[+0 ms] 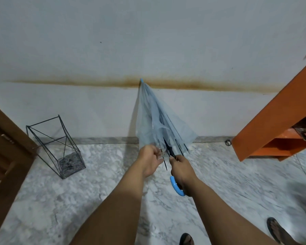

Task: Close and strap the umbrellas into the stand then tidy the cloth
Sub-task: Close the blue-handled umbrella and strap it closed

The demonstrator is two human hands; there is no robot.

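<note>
Step in hand, as judged: gathering and strapping the first umbrella before it goes to the stand. The transparent pale-blue umbrella is collapsed but loose, held in the air in front of the person with its blue tip up toward the wall and its canopy folds still flaring at the lower edge. The right hand grips the shaft just above the blue hooked handle, fingers curled round it. The left hand is at the canopy's lower edge, fingers bent and pinching the clear folds; whether it has the closing strap cannot be told, since the fingertips are blurred. The next move probably calls for wrapping the folds tight around the shaft and fastening the strap, which needs the right hand to steady or turn the shaft. The black wire umbrella stand stands empty on the floor to the left, well apart from the umbrella, beside a brown wooden door. No cloth and no second umbrella are in view. Surface: grey-white marble floor with a matching skirting. The pale wall carries a horizontal brown stain. An orange shelf unit stands at right with items on a shelf. Two sandalled feet show at the bottom edge
</note>
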